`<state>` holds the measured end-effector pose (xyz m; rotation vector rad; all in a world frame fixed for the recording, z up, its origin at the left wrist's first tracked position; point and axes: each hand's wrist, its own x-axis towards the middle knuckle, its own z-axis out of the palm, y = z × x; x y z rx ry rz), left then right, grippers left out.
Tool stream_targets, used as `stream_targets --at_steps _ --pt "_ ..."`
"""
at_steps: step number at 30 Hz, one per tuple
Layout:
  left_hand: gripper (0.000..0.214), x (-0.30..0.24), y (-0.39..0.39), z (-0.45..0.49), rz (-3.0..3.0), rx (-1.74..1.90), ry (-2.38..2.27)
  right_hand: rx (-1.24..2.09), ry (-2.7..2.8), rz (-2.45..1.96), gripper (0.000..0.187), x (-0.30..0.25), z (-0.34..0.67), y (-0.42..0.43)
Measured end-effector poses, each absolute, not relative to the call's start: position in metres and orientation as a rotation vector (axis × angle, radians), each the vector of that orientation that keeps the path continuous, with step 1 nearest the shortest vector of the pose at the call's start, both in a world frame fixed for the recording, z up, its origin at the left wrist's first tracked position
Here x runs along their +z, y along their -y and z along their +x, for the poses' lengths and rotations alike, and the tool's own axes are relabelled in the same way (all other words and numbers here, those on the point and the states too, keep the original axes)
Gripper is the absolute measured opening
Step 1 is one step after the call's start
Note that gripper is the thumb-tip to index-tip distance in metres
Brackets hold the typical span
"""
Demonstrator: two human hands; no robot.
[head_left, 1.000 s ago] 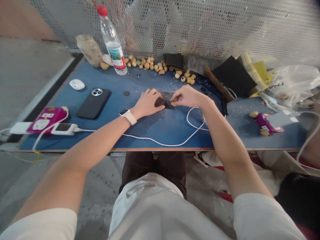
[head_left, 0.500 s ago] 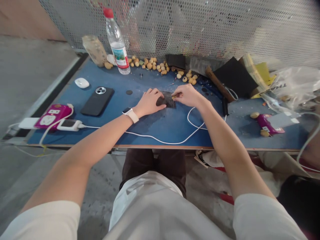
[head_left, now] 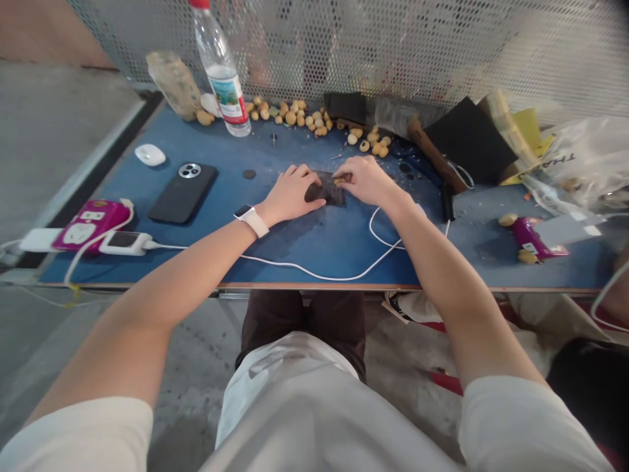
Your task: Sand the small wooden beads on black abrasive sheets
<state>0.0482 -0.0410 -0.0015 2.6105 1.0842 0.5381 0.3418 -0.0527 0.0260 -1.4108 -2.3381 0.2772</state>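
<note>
On workbench (head_left: 113, 190) behind left hand (head_left: 295, 195), red-capped plastic bottle (head_left: 221, 78) holds water.

Left forearm (head_left: 187, 269), right forearm (head_left: 432, 262) rising from the lower corners, left hand (head_left: 295, 195) palm down, fingers spread, right hand (head_left: 362, 181) curled, pinching, hands just apart at center

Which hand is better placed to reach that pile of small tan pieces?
Probably the right hand: it sits closer to the pile, while the left hand is pressing on the dark sheet.
</note>
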Motion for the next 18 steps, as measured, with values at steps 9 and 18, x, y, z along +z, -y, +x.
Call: stream_targets --at_steps 9,18 --pt "0.052 -0.001 0.041 0.047 2.574 0.540 -1.061 0.531 2.378 -1.384 0.033 0.039 0.352 0.071" --pt "0.047 -0.003 0.039 0.047 2.603 0.541 -1.078 0.415 2.347 -1.450 0.026 0.039 0.348 0.060"
